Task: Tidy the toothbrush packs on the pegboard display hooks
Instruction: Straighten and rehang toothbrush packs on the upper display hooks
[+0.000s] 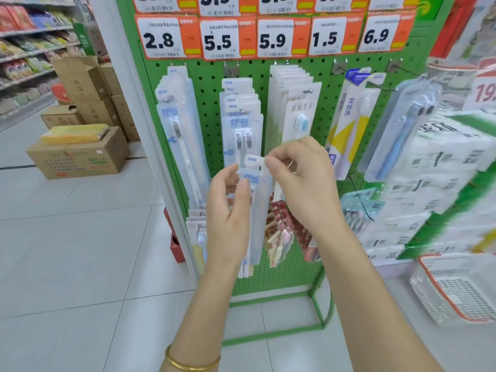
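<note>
Price tags (271, 36) are sitting along the top of the pegboard (212, 103), toothbrush packs (241, 124) hanging in columns beneath. One loose pack (259, 216) is standing before them, between the left hand (228, 210) and right hand (303, 183). Cardboard boxes (77, 154) are lying on the floor (80, 237) leftward, a basket (456, 288) rightward.

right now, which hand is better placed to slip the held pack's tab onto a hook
Likely right. The right hand pinches the toothbrush pack by its hang tab, below the twin-brush hook; the left hand grips its body lower down.
</note>
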The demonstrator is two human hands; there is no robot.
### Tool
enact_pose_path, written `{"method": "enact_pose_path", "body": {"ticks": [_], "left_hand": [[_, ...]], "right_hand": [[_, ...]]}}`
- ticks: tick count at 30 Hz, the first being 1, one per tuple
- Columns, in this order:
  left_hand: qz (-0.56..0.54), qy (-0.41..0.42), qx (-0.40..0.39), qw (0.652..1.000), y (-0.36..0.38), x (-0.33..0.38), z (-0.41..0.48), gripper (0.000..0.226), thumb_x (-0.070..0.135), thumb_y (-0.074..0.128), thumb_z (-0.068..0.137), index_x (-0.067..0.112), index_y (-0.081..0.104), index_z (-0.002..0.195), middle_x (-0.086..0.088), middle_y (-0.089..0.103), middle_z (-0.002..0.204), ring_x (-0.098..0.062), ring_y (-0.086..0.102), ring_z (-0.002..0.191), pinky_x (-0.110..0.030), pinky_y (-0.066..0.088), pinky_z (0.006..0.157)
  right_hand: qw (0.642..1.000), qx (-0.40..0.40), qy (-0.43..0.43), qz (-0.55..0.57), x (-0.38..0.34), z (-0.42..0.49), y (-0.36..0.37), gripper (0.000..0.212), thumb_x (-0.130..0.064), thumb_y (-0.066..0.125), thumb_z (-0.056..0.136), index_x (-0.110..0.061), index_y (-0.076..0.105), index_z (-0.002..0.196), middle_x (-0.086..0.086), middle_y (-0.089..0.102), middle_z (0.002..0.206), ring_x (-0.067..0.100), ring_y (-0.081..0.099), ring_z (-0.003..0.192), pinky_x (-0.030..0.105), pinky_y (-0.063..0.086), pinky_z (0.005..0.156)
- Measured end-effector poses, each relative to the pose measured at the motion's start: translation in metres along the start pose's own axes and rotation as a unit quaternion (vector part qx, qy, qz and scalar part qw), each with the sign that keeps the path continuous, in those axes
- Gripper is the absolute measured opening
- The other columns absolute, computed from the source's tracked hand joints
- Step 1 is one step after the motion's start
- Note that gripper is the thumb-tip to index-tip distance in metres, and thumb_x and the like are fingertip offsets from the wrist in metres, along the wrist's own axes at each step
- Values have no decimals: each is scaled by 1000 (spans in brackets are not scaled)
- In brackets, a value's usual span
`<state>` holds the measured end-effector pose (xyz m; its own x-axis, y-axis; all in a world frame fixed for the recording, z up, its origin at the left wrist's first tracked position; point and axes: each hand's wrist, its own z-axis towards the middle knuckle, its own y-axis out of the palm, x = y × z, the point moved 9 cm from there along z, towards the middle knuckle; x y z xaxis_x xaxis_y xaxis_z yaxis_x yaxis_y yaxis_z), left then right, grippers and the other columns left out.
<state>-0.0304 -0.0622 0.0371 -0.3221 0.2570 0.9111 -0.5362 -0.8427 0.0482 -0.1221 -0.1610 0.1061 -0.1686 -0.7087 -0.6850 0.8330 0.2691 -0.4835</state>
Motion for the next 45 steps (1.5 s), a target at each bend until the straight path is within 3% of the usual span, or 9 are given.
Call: {"method": "enact_pose_path", "body": {"ticks": [6,11,15,21,26,30,37,40,45], "left_hand": [[-38,-107,-78,991,27,-36,-27,8,16,56,95,21,60,100,2,67,96,-6,60,82,-22,48,75],[-42,-165,-52,984,35,-60,-36,8,17,57,94,10,60,97,-2,64,79,-8,57,69,-21,48,66],[-28,-197,-17,980,29,-80,-40,13,23,58,94,10,59,94,3,57,70,-5,52,63,-16,45,62],[33,-185,-44,981,40,-97,-56,12,35,48,97,28,50,88,6,50,77,-3,47,68,-20,41,68],[82,-153,-140,975,57,-100,-78,15,31,33,102,25,43,113,18,51,91,17,48,78,-6,36,69],[119,-131,-215,960,67,-107,-94,37,28,34,103,20,34,139,18,53,114,14,50,97,-6,39,83],[150,-145,-371,905,78,-124,-127,53,29,43,100,29,21,148,15,44,139,1,45,122,-22,36,100],[158,-169,-419,878,79,-133,-144,57,29,53,96,34,24,145,7,55,130,-5,57,96,-32,45,96],[252,-208,-480,814,74,-147,-157,84,35,70,83,37,15,147,4,60,119,-13,57,72,-35,50,80]], "right_hand": [[995,-28,79,62,45,-26,-3,15,-14,60,89,-22,63,77,-13,53,79,1,49,77,10,36,69],[972,-77,174,142,99,-67,14,22,-16,53,94,-15,65,76,-14,57,60,-1,49,51,15,38,51],[966,-133,178,131,125,-111,40,30,-16,54,95,-20,54,65,-12,45,59,3,39,58,25,34,57],[958,-112,213,158,139,-135,47,26,-7,57,92,-16,52,68,-15,47,57,2,39,55,19,32,54],[958,-78,223,162,149,-139,42,26,-8,56,92,-3,49,68,-3,41,62,6,35,58,22,29,55],[948,-66,246,189,161,-141,39,19,-8,55,93,4,57,77,0,47,65,9,38,59,27,32,58],[937,-17,294,185,190,-144,26,16,-12,54,94,-3,61,83,1,53,67,10,42,58,26,35,59],[932,13,305,197,200,-143,20,21,-18,54,92,-5,59,77,10,51,69,18,40,61,31,34,61],[915,63,339,209,219,-146,12,24,-12,54,94,-19,59,73,-9,54,59,-1,43,47,23,34,55]]}}
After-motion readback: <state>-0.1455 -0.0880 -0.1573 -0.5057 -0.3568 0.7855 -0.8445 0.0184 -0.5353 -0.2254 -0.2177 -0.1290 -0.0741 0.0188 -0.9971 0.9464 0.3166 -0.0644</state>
